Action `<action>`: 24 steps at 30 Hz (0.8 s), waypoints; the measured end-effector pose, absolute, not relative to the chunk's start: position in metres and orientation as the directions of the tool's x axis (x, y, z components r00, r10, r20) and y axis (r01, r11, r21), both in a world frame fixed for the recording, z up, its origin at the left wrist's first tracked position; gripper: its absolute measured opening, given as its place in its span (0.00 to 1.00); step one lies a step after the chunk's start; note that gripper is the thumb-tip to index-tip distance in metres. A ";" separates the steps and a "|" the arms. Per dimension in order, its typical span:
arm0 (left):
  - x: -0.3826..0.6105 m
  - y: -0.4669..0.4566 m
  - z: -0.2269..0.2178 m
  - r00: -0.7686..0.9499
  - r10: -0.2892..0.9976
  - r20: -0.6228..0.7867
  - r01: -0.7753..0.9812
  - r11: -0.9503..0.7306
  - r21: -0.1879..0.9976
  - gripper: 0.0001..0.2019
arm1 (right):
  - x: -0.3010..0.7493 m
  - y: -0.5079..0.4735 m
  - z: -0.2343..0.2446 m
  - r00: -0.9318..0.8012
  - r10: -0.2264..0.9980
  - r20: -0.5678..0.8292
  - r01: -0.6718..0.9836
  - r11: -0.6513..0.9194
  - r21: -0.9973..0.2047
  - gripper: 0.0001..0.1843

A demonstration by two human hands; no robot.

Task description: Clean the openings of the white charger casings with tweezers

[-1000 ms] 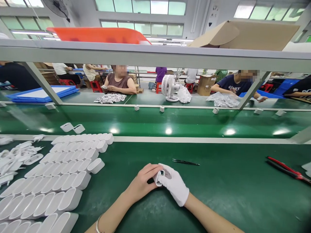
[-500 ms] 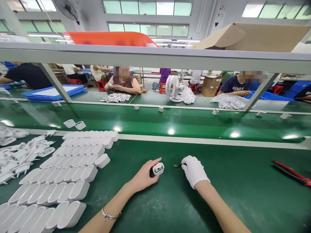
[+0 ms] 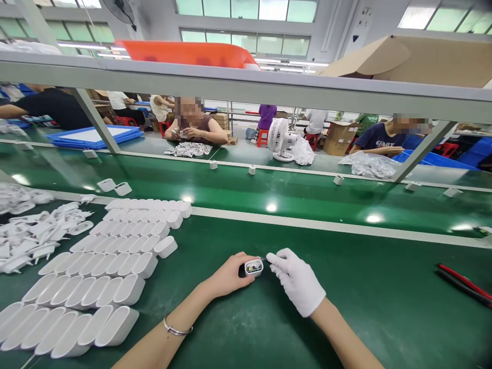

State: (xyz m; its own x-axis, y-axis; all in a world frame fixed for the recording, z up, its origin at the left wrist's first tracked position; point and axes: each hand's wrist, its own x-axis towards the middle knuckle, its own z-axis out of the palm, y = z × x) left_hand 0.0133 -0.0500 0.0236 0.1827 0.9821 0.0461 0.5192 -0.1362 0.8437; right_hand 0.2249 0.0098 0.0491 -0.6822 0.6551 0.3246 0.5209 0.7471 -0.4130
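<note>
My bare left hand (image 3: 229,275) grips a small white oval plastic housing (image 3: 254,273) whose open end faces me. Small electronic parts show inside it. My right hand (image 3: 295,281), in a white glove, is closed in a pinch just right of the housing. A thin dark tool, like tweezers (image 3: 264,259), pokes out from its fingertips at the housing's upper rim. Whether the tip touches the rim I cannot tell. To the left, rows of white oval housings (image 3: 120,326) lie on the green tabletop, with a heap of white plastic parts (image 3: 42,230) beyond them.
Red-and-black handled pliers (image 3: 463,282) lie at the right. Past the pale strip runs a green conveyor belt (image 3: 307,197) with small white pieces on it. A shelf (image 3: 246,79) crosses overhead. Co-workers sit opposite, near a white fan (image 3: 280,138).
My right hand has moved left, bringing the dark tool from the tabletop's open area up to the housing. My left hand still holds the housing. The view has shifted slightly.
</note>
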 end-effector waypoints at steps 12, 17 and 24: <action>0.013 -0.049 0.028 0.243 0.969 0.055 0.519 -0.177 0.836 0.19 | 0.206 0.005 0.051 -0.768 0.573 0.288 0.614 0.785 0.076 0.14; 0.014 -0.051 0.030 0.231 0.972 0.035 0.529 -0.156 0.834 0.20 | 0.211 0.006 0.061 -0.788 0.562 0.254 0.594 0.801 0.072 0.14; 0.015 -0.051 0.028 0.257 0.962 0.096 0.518 -0.221 0.826 0.21 | 0.212 -0.001 0.072 -0.730 0.644 0.229 0.655 0.755 -0.038 0.13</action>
